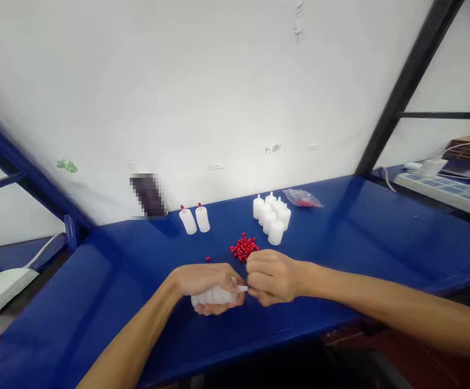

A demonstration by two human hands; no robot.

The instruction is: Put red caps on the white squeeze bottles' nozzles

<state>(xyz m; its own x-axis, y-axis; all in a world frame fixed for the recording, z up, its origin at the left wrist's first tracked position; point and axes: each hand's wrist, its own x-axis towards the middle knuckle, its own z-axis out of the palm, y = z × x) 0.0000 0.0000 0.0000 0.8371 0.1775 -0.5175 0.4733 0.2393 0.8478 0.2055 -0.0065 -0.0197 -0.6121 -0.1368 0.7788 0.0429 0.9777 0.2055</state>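
White bottle (pixel 216 296) gripped in left hand (pixel 214 276), nozzle (pixel 242 289) apparently pinched by right hand (pixel 273 274); any cap there hidden; red caps (pixel 243 248) heaped nearby.

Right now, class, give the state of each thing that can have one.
White plastic bottle in hand: on its side, tip hidden
Left hand: closed around it
Right hand: closed at its nozzle
Two red-topped white plastic bottles: upright, capped
Clustered white plastic bottles: upright, visible nozzles bare
Small red cylindrical caps: loose, mostly heaped
Clear plastic bag: lying down, seal unclear
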